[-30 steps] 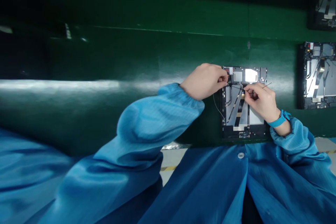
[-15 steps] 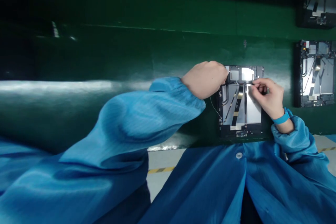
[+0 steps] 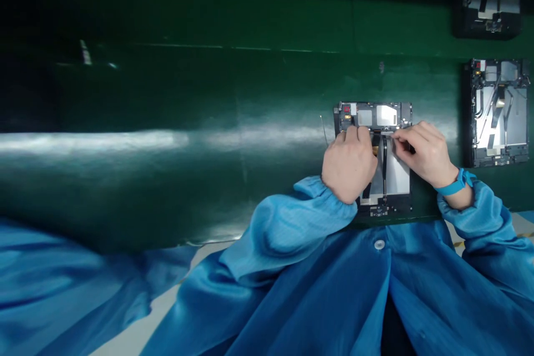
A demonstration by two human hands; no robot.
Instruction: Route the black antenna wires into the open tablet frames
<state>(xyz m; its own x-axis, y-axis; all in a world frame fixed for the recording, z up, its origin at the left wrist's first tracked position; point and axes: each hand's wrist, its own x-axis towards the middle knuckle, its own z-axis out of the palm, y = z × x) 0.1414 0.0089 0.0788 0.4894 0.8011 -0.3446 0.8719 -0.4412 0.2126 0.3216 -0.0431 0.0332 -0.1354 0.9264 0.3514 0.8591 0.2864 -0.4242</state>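
An opened tablet-like device, with a silver back plate and dark flat cables, lies on the green bench before me. My left hand is closed over its left half, knuckles up; its fingertips and anything in them are hidden. From the right, my right hand reaches over the device's edge. Its thumb and index finger pinch together near the upper ends of the cables. Whatever sits between them is too small to name. A thin pale wire sticks out past the device's left side.
To the right stands a similar opened device, apparently on a stack. Another opened device is at the upper right. The green bench top stretches left. Blue cloth, seemingly another person's garment, shows at lower left.
My left hand has moved from the device's upper left corner down and rightward over its cables. My right hand stays near the same spot, still pinched. The thin wire has shifted upward.
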